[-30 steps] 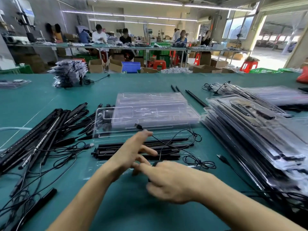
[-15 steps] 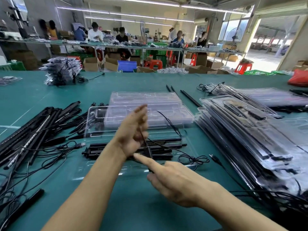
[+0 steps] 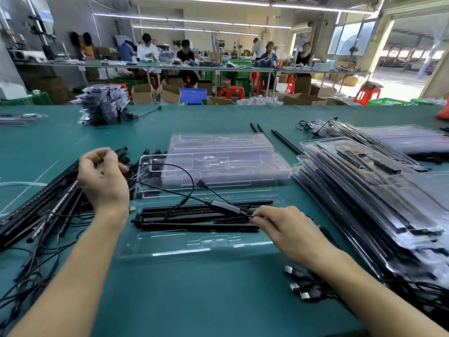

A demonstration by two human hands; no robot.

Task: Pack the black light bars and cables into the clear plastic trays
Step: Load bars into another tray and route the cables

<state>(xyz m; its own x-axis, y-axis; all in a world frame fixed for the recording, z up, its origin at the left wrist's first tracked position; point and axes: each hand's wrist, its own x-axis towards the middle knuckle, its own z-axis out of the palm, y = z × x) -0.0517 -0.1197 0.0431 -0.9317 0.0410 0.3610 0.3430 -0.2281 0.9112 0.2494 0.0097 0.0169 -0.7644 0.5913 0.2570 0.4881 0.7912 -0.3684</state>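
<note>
On the green surface (image 3: 194,300) straight ahead, a clear tray (image 3: 194,246) lies crosswise with black light bars (image 3: 194,220) already seated along its far half. The right hand (image 3: 284,229) hovers over the tray's three o'clock end, thumb and forefinger closed in a pinch on a thin black cable (image 3: 170,191) just beside its small inline control box (image 3: 224,207), the other fingers loosely curled. From there the cable runs up toward ten o'clock, looping above the tray and bars, to the left hand (image 3: 103,176), which is raised above the loose bars (image 3: 36,210) heaped at nine o'clock; its fingers are curled tight round the cable's other end. A stack of empty trays (image 3: 218,161) sits at twelve o'clock, just beyond the tray being filled. Filled trays (image 3: 364,203) are piled at three o'clock, leaning in a slanted heap. A few USB plugs (image 3: 298,285) lie at five o'clock, under the right forearm.
</note>
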